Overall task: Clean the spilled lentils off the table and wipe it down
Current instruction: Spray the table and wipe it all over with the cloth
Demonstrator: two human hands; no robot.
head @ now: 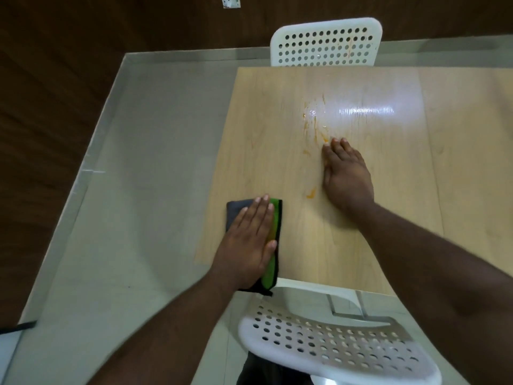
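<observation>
Orange lentil smears (315,126) streak the middle of the light wooden table (416,190), with a wet glossy patch at their far end and a small blob (311,193) nearer me. My right hand (347,176) lies flat, palm down, beside the smears, its fingertips touching their lower end. My left hand (247,240) presses flat on a folded grey, green and black cloth (273,218) at the table's near left corner. Most of the cloth is hidden under the hand.
A white perforated chair (327,43) stands at the table's far side, its backrest stained with an orange streak. Another white perforated chair (333,345) is right below me at the near edge. Pale tiled floor lies to the left, bounded by a dark wooden wall.
</observation>
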